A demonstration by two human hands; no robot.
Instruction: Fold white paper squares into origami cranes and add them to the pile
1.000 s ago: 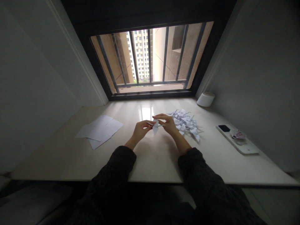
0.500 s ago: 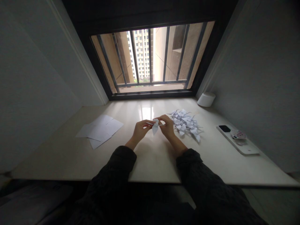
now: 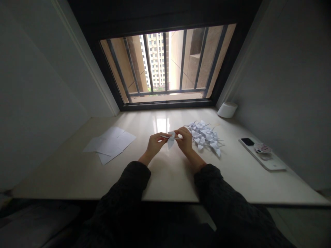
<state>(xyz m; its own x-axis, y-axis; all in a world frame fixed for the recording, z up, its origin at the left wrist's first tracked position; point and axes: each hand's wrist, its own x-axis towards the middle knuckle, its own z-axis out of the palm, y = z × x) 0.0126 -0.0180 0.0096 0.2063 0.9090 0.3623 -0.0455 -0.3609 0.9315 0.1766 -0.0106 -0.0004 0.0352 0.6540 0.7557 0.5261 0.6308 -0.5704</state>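
Holding folded paper (image 3: 171,140) over the table (image 3: 169,182). My left hand (image 3: 155,143) pinches its left part, thumb against fingers; my right hand (image 3: 184,140) pinches the right part. Phone (image 3: 263,158) lies well to the right, back up. Sheets (image 3: 111,143) overlap on the left, apart from me. Cranes (image 3: 205,135) lie heaped just beside my right hand. Farther: white tub (image 3: 227,110), then barred window (image 3: 176,62).

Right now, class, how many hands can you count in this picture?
2. The left hand pinches the left side of the folded white paper; the right hand pinches its right side, beside the pile of paper cranes. No other hand shows.
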